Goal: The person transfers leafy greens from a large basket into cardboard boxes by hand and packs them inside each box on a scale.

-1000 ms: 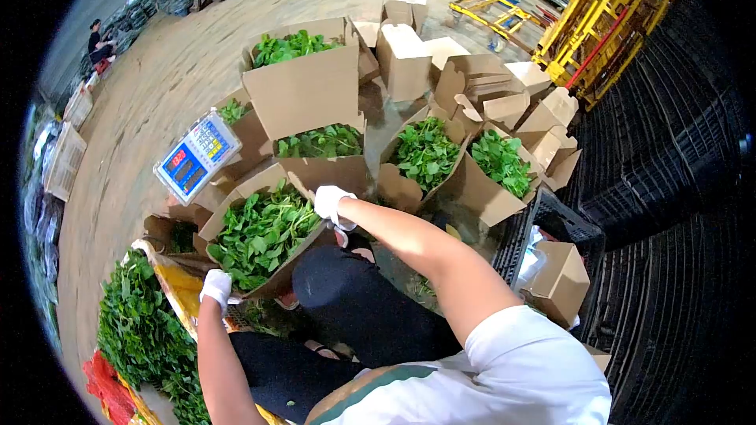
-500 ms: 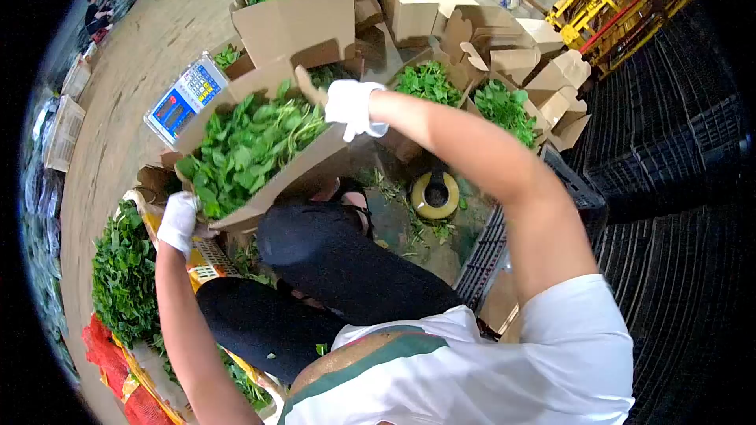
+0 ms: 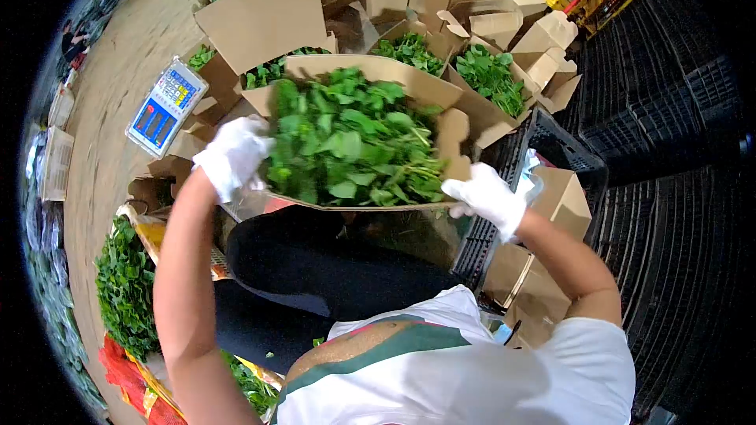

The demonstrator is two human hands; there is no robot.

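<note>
An open cardboard box [image 3: 376, 69] full of leafy green stems [image 3: 346, 138] is held level above my knees. My left hand [image 3: 235, 156], in a white glove, grips its left end, with some fingers hidden behind the cardboard. At the right end my right hand [image 3: 487, 198], gloved too, pinches the box's near corner. The leaves lie loosely heaped between the two hands, stems toward the right.
A digital scale [image 3: 167, 108] stands at the left. Behind are more boxes of greens [image 3: 490, 79] and a tall carton [image 3: 264, 20]. Black crates [image 3: 563, 142] stand at the right, and a leafy pile [image 3: 124, 291] beside a red net bag [image 3: 124, 370] at lower left.
The box has moved right and turned from a steep slant to nearly level, now covering the tape roll. Both hands moved with it, the right one down toward the near corner.
</note>
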